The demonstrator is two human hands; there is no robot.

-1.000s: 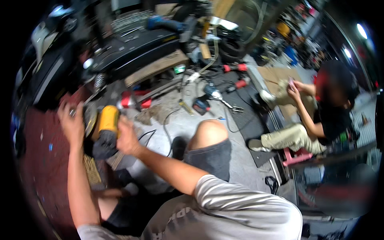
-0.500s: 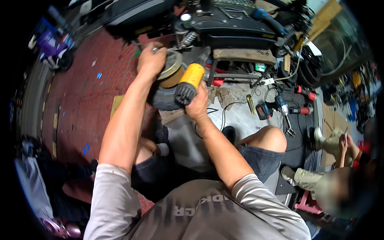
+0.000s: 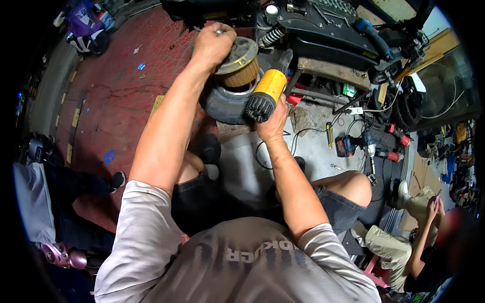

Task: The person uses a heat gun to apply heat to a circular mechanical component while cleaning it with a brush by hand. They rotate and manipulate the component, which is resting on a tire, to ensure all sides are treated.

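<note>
My left hand (image 3: 214, 46) is closed on the left edge of a round pleated filter (image 3: 237, 76), its lid grey-yellow and its folds brown. A shiny round metal piece shows at the fingers. The filter is tilted over a dark tire (image 3: 226, 106), and whether they touch cannot be made out. Beside it, my right hand (image 3: 274, 121) grips a yellow power tool (image 3: 270, 85) with a black finned rear end. Its grey nozzle (image 3: 287, 58) points away from me. My fingers hide the tool's handle.
A wooden-topped bench (image 3: 333, 72) stands beyond the tire. To the right on the floor lie an impact wrench (image 3: 369, 144), a yellow-handled tool (image 3: 329, 135) and cables. A person (image 3: 424, 237) sits at the right. A purple scooter (image 3: 86, 25) stands far left on red paving.
The view has shifted, so the bench, floor and tire sit elsewhere in the picture. Both hands keep hold of the filter and the yellow power tool, and more of the filter's folds show.
</note>
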